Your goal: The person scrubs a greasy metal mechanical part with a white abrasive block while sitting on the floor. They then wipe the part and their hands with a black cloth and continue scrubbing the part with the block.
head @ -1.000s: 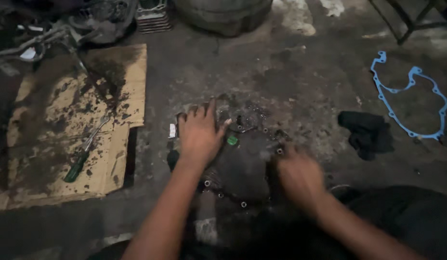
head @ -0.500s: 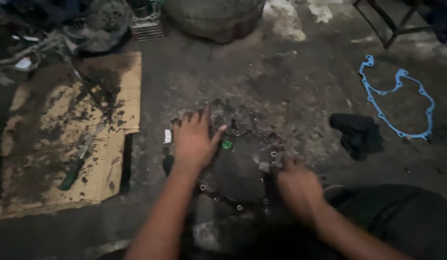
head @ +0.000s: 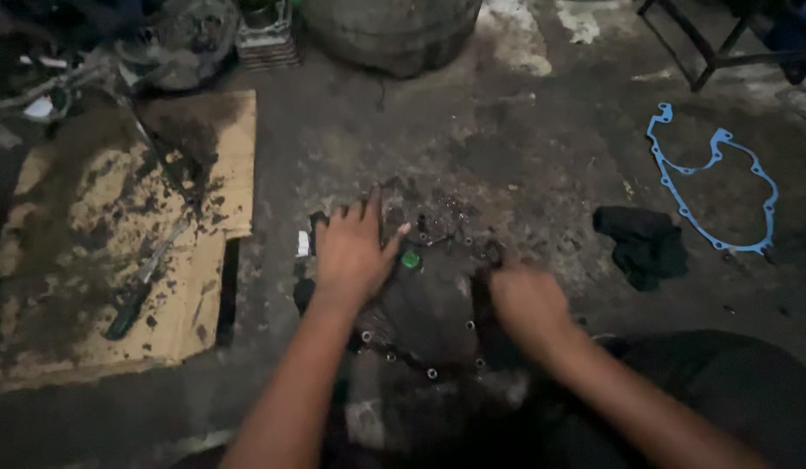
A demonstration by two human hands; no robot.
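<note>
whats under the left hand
The left hand lies flat on a dark metal engine cover on the floor, beside its small green cap. The cover's surface under the palm is hidden.

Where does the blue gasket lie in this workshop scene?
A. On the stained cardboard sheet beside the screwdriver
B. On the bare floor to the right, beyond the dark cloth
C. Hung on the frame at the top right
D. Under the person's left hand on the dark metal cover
B: the blue gasket lies flat on the floor at the right, just past the dark cloth, well apart from both hands and the cardboard sheet.
</note>
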